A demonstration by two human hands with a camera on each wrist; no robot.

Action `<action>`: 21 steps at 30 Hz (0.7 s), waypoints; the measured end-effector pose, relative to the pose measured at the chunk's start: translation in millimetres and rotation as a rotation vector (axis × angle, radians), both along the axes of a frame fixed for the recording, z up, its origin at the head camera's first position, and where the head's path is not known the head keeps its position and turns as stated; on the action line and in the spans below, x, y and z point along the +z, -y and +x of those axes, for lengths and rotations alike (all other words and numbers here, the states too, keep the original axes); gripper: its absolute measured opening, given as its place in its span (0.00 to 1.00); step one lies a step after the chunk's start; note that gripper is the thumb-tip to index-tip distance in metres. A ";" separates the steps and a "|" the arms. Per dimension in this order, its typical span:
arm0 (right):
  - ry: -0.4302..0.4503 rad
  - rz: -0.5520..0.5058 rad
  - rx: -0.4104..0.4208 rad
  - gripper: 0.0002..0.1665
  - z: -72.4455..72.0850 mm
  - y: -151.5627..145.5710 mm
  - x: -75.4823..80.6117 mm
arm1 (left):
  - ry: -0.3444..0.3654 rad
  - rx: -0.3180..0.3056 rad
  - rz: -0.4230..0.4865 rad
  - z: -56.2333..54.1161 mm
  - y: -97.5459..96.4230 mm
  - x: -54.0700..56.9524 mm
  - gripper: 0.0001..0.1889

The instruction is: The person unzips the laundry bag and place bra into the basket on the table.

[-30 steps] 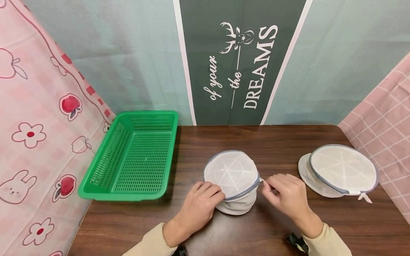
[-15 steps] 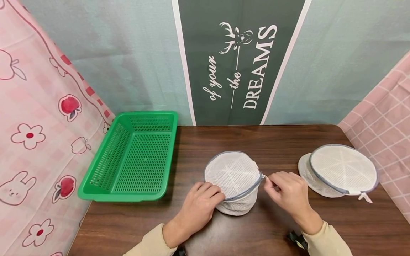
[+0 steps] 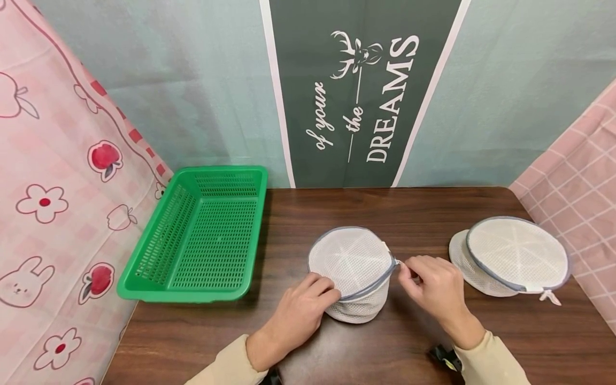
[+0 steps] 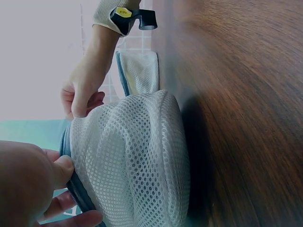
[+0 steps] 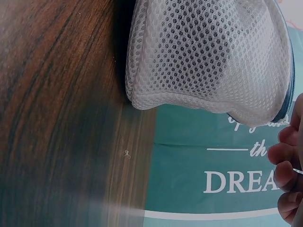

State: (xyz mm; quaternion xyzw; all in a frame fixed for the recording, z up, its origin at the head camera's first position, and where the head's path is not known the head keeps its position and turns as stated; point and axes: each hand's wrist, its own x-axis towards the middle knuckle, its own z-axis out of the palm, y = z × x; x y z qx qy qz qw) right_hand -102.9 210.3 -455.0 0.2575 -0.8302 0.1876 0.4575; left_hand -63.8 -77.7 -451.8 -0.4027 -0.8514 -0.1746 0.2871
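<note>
A white mesh laundry bag (image 3: 351, 262) with a grey-blue zipped rim stands on the table in front of me, its round lid tilted upward. My left hand (image 3: 305, 310) grips the near-left rim; in the left wrist view its thumb (image 4: 64, 170) lies on the zipper band (image 4: 78, 189). At the bag's right edge my right hand (image 3: 435, 291) pinches the small white zip pull (image 3: 397, 262), fingers curled. Only the curled fingertips of that hand show in the right wrist view, beside the bag's mesh wall (image 5: 194, 52). What the bag contains, if anything, cannot be made out.
A second white mesh laundry bag (image 3: 517, 254) with a grey-blue rim and a white pull lies on the right. At the left stands a green perforated basket (image 3: 183, 295). The brown wooden table (image 3: 313, 208) ends at a printed cloth (image 3: 344, 160) behind.
My right hand has shifted slightly right and away from me, drawing the bag's pull and right edge along. The left hand keeps its grip on the rim.
</note>
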 end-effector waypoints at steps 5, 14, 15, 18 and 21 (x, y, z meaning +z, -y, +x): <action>0.038 0.008 -0.001 0.16 1.6 -3.9 0.6 | 0.053 -0.001 -0.008 1.0 -0.7 1.9 0.11; 0.100 0.038 0.015 0.15 2.6 -8.0 3.2 | 0.035 -0.004 -0.004 -0.6 0.1 -0.1 0.08; 0.105 0.041 0.018 0.15 2.6 -8.5 3.1 | 0.032 -0.003 -0.005 -0.8 0.3 -0.3 0.07; 0.124 0.048 0.032 0.16 2.9 -9.8 2.7 | 0.050 -0.005 -0.004 -0.6 1.2 -0.3 0.07; 0.144 0.053 0.040 0.16 3.2 -11.1 2.6 | 0.068 -0.010 -0.002 -0.1 1.6 0.1 0.07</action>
